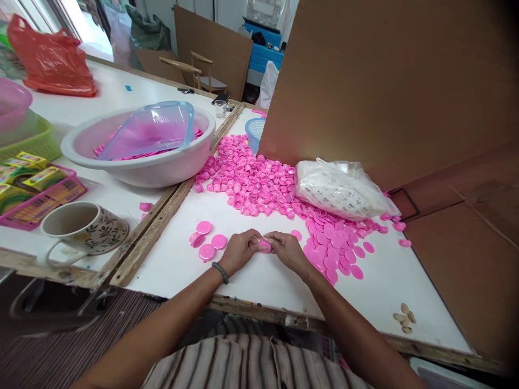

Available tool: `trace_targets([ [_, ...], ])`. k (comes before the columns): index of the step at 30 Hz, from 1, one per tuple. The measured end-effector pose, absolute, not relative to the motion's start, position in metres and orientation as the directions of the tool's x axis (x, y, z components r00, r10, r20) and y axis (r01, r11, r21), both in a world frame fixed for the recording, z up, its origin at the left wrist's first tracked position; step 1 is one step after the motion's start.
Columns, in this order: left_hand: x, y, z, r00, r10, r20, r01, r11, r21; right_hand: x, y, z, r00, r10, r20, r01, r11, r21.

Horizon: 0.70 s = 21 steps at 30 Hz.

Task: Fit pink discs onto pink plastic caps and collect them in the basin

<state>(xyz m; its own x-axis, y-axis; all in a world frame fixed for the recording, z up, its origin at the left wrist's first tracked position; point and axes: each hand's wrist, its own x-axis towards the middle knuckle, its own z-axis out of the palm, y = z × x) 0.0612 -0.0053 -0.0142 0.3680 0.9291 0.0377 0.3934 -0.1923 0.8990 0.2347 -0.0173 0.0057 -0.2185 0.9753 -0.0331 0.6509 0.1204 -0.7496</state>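
Note:
Pinched between both hands, just above the white tabletop, is a pink plastic cap [265, 247]. My left hand [242, 249], with a dark bead bracelet at the wrist, grips its left side; my right hand [287, 249] holds the right side. The fingertips partly cover it. Left of my left hand lie several pink round pieces [207, 252], one of them tipped on its side. Beyond my hands spreads a heap of small pink cups [259, 186]. Flat pink discs [330, 246] form a loose pile to the right of my right hand.
A clear bag of white printed items [344, 189] rests against a tall cardboard sheet [385, 81]. On the left stand a white basin [162, 173] holding a blue scoop [154, 129], a floral mug [87, 229] and a red plastic bag [52, 59]. Shells [404, 317] lie near the front right edge.

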Motion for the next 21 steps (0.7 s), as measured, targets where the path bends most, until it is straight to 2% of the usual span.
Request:
trace_targets([
  [2,0.061,-0.004,-0.009,0.350,0.933,-0.077,0.340,-0.050,0.939,0.235,-0.026,0.004,-0.167,0.984,-0.056,0.602,0.057,-0.797],
  [4,0.063,-0.001,-0.004,0.325,0.917,-0.230,0.318,0.123,0.940,0.235,-0.033,0.001,-0.187,0.982,0.007,0.609,0.121,-0.784],
  [6,0.066,0.001,-0.002,0.318,0.875,-0.365,0.297,0.273,0.915,0.236,-0.037,-0.001,-0.265,0.960,0.093,0.649,0.249,-0.719],
  [9,0.070,0.005,-0.002,0.324,0.819,-0.474,0.260,0.404,0.877,0.236,-0.037,-0.004,-0.353,0.926,0.138,0.725,0.363,-0.585],
  [15,0.075,0.013,0.000,0.320,0.740,-0.592,0.264,0.531,0.805,0.239,-0.019,0.001,-0.455,0.890,0.028,0.804,0.424,-0.417],
  [18,0.075,0.016,0.002,0.334,0.717,-0.611,0.271,0.548,0.791,0.241,-0.013,0.002,-0.505,0.863,-0.025,0.797,0.455,-0.396],
  [21,0.075,0.015,0.002,0.326,0.752,-0.573,0.243,0.520,0.819,0.239,-0.021,-0.001,-0.440,0.898,0.024,0.826,0.415,-0.382],
])
